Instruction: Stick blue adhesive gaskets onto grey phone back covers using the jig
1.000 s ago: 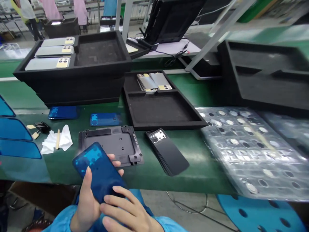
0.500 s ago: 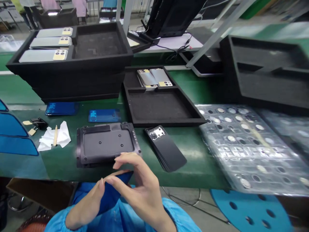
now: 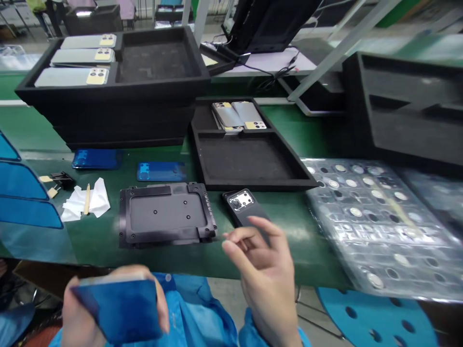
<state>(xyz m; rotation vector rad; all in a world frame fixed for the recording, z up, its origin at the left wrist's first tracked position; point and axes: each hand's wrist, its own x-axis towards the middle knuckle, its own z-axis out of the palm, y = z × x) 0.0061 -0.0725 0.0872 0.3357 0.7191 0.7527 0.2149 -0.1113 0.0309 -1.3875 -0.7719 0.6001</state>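
Note:
My left hand (image 3: 77,311), low at the left, is wrapped round a glossy blue phone-sized panel (image 3: 125,308), its broad face tilted towards me. Thumb and fingers grip its side edges. My right hand (image 3: 267,270) hovers at the table's front edge, fingers loosely curled and somewhat blurred, with nothing visible in them. Just behind it lies a stack of black phone back covers (image 3: 249,209) with silver camera cutouts, partly hidden by the fingers. Left of the stack rests a black fixture (image 3: 166,212) with a shallow phone-shaped recess.
Blue panels (image 3: 162,171) lie behind the fixture. White tissue (image 3: 99,197) with a wooden stick (image 3: 87,200) sits left. Black trays (image 3: 253,185) hold silver phone panels (image 3: 249,115). A clear plastic blister sheet (image 3: 383,217) with round pieces covers the right side.
The hands have parted. My left hand moved down and left with the blue panel, turning its face into view. My right hand moved right, towards the black cover stack.

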